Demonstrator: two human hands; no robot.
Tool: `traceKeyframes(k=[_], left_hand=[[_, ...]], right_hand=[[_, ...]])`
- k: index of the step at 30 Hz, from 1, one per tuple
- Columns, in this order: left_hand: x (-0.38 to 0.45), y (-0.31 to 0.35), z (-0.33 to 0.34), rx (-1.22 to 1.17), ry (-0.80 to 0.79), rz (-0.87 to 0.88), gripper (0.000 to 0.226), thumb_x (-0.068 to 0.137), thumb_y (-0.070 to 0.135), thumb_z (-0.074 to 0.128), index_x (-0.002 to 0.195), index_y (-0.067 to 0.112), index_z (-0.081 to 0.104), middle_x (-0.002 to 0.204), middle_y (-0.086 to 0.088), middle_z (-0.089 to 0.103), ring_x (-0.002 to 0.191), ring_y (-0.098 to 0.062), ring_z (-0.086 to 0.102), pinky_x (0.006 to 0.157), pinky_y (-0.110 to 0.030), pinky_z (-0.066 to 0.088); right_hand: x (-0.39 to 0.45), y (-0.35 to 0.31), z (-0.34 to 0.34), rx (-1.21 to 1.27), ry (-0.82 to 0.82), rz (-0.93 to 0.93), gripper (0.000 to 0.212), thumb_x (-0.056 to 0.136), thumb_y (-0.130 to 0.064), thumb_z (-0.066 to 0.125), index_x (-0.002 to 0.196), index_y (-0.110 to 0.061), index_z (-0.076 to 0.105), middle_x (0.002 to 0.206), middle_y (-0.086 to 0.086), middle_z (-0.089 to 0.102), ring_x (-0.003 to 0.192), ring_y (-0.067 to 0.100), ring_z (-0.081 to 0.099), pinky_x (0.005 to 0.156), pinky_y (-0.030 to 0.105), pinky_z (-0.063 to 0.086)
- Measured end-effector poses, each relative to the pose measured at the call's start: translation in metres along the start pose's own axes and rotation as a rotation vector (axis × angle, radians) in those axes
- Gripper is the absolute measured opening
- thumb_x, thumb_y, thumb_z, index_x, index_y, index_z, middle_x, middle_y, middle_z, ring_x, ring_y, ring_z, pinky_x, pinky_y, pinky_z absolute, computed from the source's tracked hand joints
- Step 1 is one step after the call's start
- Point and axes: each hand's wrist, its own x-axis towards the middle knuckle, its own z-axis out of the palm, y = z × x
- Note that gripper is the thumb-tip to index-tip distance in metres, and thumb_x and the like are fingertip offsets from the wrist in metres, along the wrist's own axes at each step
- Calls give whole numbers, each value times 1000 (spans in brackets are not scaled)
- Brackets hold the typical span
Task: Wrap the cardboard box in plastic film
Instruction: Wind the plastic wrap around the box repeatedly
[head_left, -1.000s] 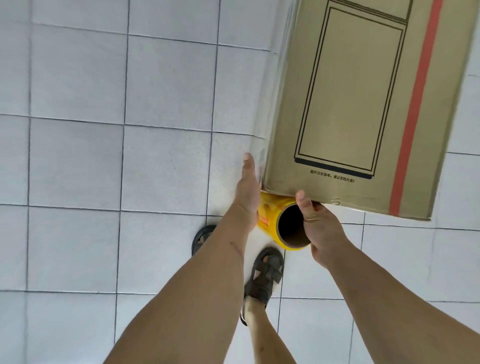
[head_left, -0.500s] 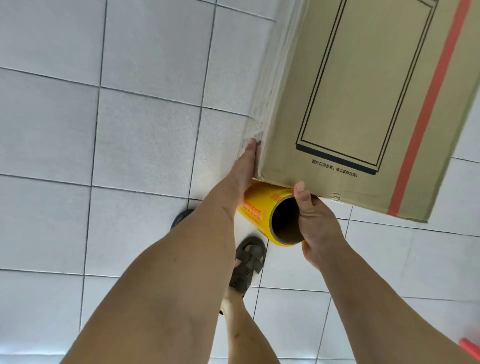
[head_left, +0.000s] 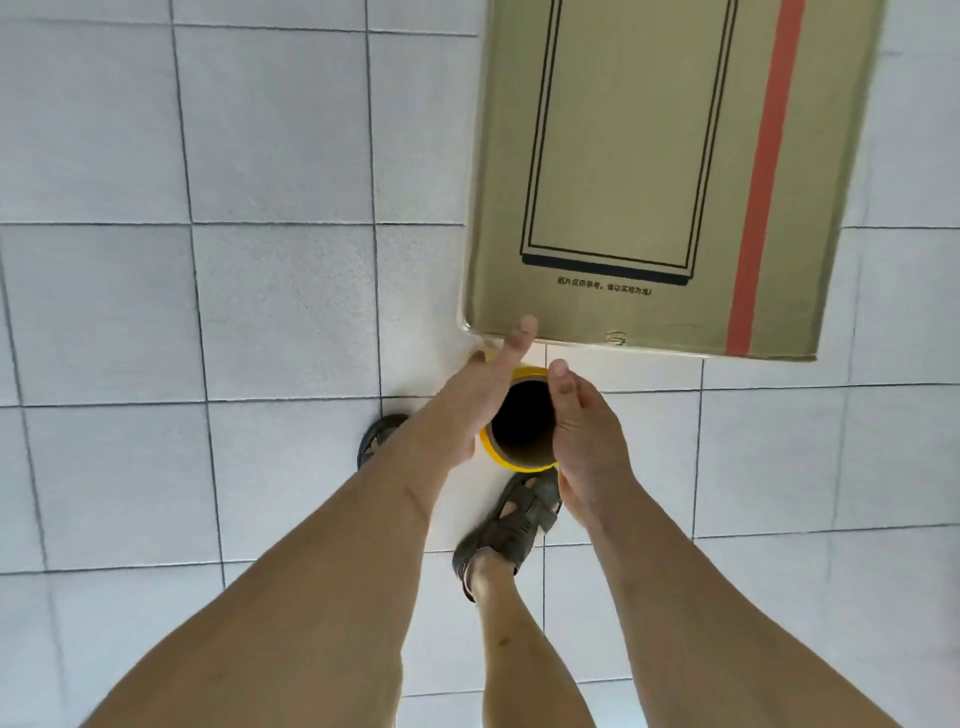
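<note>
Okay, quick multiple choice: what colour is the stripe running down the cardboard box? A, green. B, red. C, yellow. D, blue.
B: the box has a red stripe running along its right side, beside the black printed rectangle.

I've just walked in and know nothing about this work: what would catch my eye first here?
Probably the tall cardboard box with its red stripe, standing on the white tiled floor at upper right. Just below its near edge, the left hand and the right hand hold a yellow roll of film between them, its dark hollow core facing the camera. Sandalled feet show beneath.
</note>
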Motion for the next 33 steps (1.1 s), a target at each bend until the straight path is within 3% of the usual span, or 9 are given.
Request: traceKeyframes(k=[2,5,9,13,18,21,23,29,33], left_hand=[[3,1,-3,16,-37,-35,164,21,117,59,155,24,55,148,-7,69,138,-32,64,125,-54,42],[-1,11,4,48,-34,-57,157,27,116,60,153,23,59,147,-6,71,140,-33,63,127,-57,39],[-8,21,19,69,27,-10,108,76,100,58,149,21,60,142,-4,72,135,-29,65,126,-50,42],[-12,14,27,-44,-42,-27,101,79,99,54,134,17,74,122,-14,83,121,-34,77,116,-51,54],[-15,7,53,64,38,-26,106,72,104,55,133,19,72,130,-11,79,123,-32,74,118,-50,52],[-20,17,67,109,125,5,79,84,96,55,117,26,68,132,-7,75,125,-27,69,119,-45,48],[-23,23,73,85,116,-7,66,93,85,56,116,24,69,116,-5,79,112,-24,74,103,-40,56],[-24,22,78,-129,7,-63,88,93,90,47,138,19,69,121,-15,83,117,-34,79,112,-55,57],[-23,19,82,-125,-25,-103,98,88,97,38,139,20,70,125,-15,82,119,-35,78,109,-59,58]], right_hand=[[5,-2,-3,-57,-9,-10,53,82,-64,65,119,-26,66,110,-6,71,105,15,66,98,42,52],[8,-5,-10,-91,-28,-6,71,73,-73,65,128,-29,61,120,-8,67,111,13,63,101,41,50],[5,1,-17,26,-50,38,77,73,-78,61,134,-31,57,125,-9,66,116,10,61,105,36,46],[9,-5,-31,16,-51,20,54,88,-59,61,132,-27,59,120,-9,66,111,11,62,96,28,48],[21,-8,-56,-35,5,42,69,82,-66,63,138,-29,52,127,-8,57,115,15,56,102,33,46],[16,2,-63,28,-35,67,71,80,-72,61,138,-30,54,131,-9,60,118,12,57,105,35,45],[12,8,-62,65,-60,74,70,81,-74,57,138,-33,54,131,-10,62,120,10,57,107,35,43],[12,-11,-71,28,-41,39,62,93,-57,55,147,-26,44,133,-10,54,115,8,51,98,24,40],[16,-13,-78,-59,-23,22,67,90,-62,57,147,-30,42,144,-5,50,128,16,50,106,33,41]])
